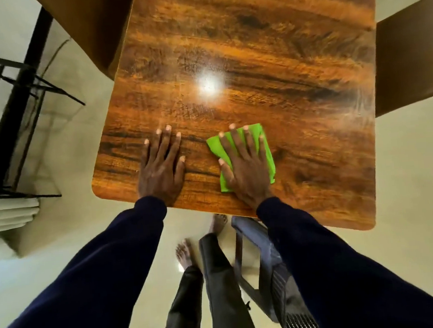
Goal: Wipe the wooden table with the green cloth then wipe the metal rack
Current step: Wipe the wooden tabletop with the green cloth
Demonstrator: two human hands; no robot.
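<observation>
The glossy wooden table (253, 56) fills the middle of the head view, with a lamp glare near its centre. A folded green cloth (268, 151) lies flat near the table's front edge. My right hand (244, 161) presses down on the cloth with straight, spread fingers. To its left, my left hand (162, 166) rests flat on the bare wood, fingers straight. The black metal rack (3, 109) stands on the floor to the left of the table.
A dark plastic chair (268, 261) stands under the front edge beside my legs and bare feet. A brown chair (410, 63) sits at the table's right side, another brown piece (93, 25) at its far left. Folded white fabric (8, 216) lies under the rack.
</observation>
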